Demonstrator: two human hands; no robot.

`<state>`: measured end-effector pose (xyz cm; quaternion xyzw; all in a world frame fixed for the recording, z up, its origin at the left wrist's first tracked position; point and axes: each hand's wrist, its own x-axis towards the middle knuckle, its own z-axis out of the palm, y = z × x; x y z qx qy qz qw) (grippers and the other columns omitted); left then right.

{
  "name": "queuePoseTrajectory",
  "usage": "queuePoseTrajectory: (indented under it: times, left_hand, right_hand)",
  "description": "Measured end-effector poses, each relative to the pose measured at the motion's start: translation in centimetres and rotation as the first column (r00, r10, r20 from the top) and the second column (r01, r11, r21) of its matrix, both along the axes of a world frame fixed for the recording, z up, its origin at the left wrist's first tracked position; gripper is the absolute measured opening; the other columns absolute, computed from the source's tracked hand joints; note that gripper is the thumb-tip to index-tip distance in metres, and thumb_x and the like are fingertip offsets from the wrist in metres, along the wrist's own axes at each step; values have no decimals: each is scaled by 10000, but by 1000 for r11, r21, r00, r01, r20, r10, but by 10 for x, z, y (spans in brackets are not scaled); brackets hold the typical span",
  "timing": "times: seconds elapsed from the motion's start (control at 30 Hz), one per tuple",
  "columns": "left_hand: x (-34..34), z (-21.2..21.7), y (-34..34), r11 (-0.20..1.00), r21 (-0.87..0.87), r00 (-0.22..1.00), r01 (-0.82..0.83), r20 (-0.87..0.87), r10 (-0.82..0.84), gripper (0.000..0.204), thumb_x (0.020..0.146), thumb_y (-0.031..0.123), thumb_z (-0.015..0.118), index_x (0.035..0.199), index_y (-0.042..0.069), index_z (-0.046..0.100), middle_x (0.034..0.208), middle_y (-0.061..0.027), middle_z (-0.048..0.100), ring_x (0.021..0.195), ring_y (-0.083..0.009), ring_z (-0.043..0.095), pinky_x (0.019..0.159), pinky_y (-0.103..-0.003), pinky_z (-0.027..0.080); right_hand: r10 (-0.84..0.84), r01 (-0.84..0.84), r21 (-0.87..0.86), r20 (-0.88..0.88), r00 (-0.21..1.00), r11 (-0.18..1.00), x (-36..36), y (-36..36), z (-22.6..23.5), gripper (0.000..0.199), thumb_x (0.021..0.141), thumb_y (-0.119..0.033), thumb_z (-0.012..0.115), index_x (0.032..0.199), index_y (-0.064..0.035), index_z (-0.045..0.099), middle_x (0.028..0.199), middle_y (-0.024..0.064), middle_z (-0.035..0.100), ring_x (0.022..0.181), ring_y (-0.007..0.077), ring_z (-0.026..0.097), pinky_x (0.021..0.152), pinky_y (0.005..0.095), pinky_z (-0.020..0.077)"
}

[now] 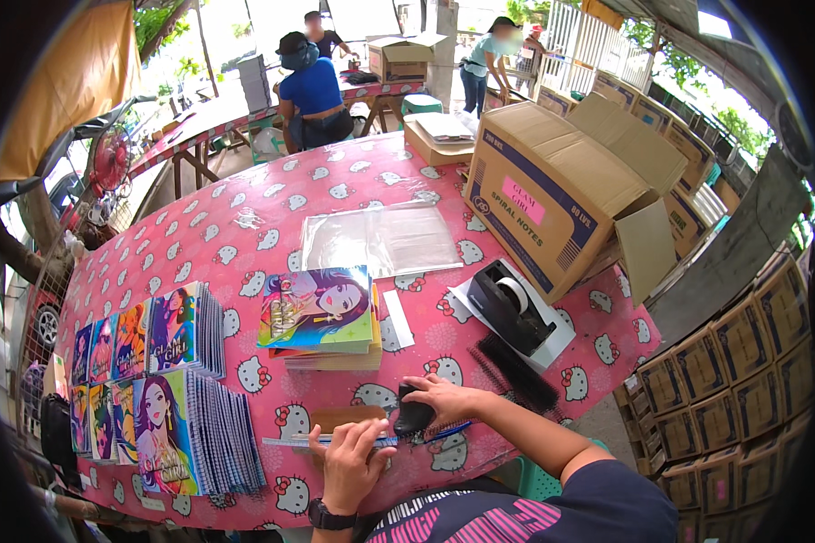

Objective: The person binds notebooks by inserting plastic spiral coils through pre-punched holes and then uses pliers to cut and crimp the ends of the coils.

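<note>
Notebooks [163, 421] in rows left of the hands look finished; a bright-covered pile [315, 312] beyond them seems still to do. Left hand [349, 460] lies over a narrow blue-edged item [285, 442], grip unclear; right hand [448, 399] grasps a black object [412, 414].

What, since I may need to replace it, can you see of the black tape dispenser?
The black tape dispenser is elongated, its body seemingly plastic, with a pale tape roll seated in it. It rests on a white sheet, slanting from upper left to lower right in the picture, between the open cardboard carton and a bundle of black spiral coils. Neither the left hand nor the right hand touches it. Its cutting edge can't be made out.
</note>
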<state>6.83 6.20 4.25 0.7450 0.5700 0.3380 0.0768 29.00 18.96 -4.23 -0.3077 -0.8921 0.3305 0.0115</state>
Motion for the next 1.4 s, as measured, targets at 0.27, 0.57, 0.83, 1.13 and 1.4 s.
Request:
queuePoseTrajectory:
  times: [0.27,0.57,0.83,1.13,1.4]
  left_hand:
    - [-4,-7,-1,1000,-2,1000,11,16,-11,151,861,314,631,963,212,677,911,71,659,924,-158,587,1013,-528,182]
    - [-14,-12,-2,996,-72,999,50,-16,-52,232,840,376,648,1004,215,677,876,55,649,912,-161,585,1036,-513,175]
    - [-23,-20,-7,991,-68,989,-117,83,122,484,634,113,772,1098,155,640,791,49,631,849,-163,595,1068,-529,162]
    - [-26,-21,-8,995,-42,989,-95,110,100,532,661,111,746,1164,162,581,792,74,658,845,-151,600,1073,-524,172]
    - [-29,-17,-6,993,-30,993,-116,36,117,424,660,116,753,1065,176,645,830,34,648,858,-153,591,1062,-509,185]
  right_hand:
    - [-43,52,161,-60,997,986,-5,-9,-17,762,609,-318,820,1267,-127,489,1439,197,324,1298,395,342,1052,499,329]
    - [-255,131,-328,-369,894,935,-1,1,17,563,750,-369,754,1214,-92,597,1292,180,512,1192,323,492,1013,387,387]
    - [-80,-249,-491,-555,828,835,-16,-13,65,487,811,-475,690,1132,-108,689,1220,189,565,1156,310,515,989,399,390]
    - [-129,-226,-548,-535,835,805,-33,2,55,371,867,-347,672,966,10,690,978,107,627,987,199,561,873,349,440]
    - [-177,-94,-609,-371,912,788,-52,-15,45,308,910,-307,633,999,-13,657,936,88,655,901,136,575,820,325,467]
